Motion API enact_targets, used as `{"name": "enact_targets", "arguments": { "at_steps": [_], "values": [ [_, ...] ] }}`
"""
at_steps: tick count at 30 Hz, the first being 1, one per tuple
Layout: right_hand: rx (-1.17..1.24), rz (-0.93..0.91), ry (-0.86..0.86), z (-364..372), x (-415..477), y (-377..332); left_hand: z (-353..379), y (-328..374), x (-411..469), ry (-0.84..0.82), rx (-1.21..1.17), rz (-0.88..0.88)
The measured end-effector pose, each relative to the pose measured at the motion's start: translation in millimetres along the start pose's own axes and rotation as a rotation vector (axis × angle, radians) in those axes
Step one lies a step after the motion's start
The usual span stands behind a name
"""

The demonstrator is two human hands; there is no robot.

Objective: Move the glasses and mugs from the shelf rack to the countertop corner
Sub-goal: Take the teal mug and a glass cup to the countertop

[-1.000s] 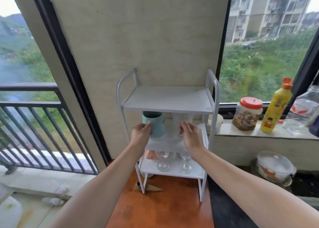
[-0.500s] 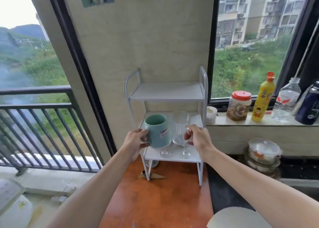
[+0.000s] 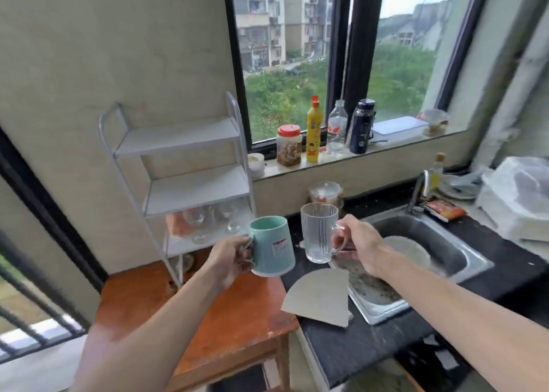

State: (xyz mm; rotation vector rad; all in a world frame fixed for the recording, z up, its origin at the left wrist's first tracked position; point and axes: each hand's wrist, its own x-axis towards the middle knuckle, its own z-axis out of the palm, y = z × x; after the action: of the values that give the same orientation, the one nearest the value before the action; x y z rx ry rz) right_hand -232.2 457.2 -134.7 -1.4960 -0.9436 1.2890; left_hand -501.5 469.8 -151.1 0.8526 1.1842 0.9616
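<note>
Nearest, left of the sink point(image 3: 463, 252), a fan-shaped grey card point(image 3: 320, 295) lies on the dark bench point(image 3: 341, 347), its straight edge against the speckled tray point(image 3: 374, 290) that sits at the sink's left rim; further left of the sink stands the orange wooden bench point(image 3: 237, 317); above the seam between the two benches both hands are raised; the left hand point(image 3: 228, 259) curls its fingers through the handle of the teal mug point(image 3: 271, 246), holding it upright in the air; the right hand point(image 3: 359, 244), closer to the sink, grips the handle of the clear ribbed glass mug point(image 3: 319, 232), also upright and off every surface; the two mugs hang side by side, near but apart; beyond them, well left of the sink, the white shelf rack point(image 3: 196, 189) stands at the back of the wooden bench against the wall, with stemmed glasses point(image 3: 194, 219) on its lowest shelf; behind the sink rises a tap point(image 3: 416, 195); farther back, left of the sink, a red-lidded jar point(image 3: 288, 146), a yellow bottle point(image 3: 313, 130), a clear water bottle point(image 3: 336, 133) and a dark flask point(image 3: 361, 127) stand in a row on the windowsill.
</note>
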Motion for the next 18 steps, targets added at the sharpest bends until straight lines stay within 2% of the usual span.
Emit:
{"name": "enact_targets", "arguments": {
  "at_steps": [8, 18],
  "values": [
    [0.105, 0.064, 0.353, -170, -68, 32, 170, -40, 15, -0.217, 0.114, -0.132],
    [0.145, 0.075, 0.684, -402, -186, 87, 460, -119, -25, -0.635, 0.293, -0.221]
  ]
}}
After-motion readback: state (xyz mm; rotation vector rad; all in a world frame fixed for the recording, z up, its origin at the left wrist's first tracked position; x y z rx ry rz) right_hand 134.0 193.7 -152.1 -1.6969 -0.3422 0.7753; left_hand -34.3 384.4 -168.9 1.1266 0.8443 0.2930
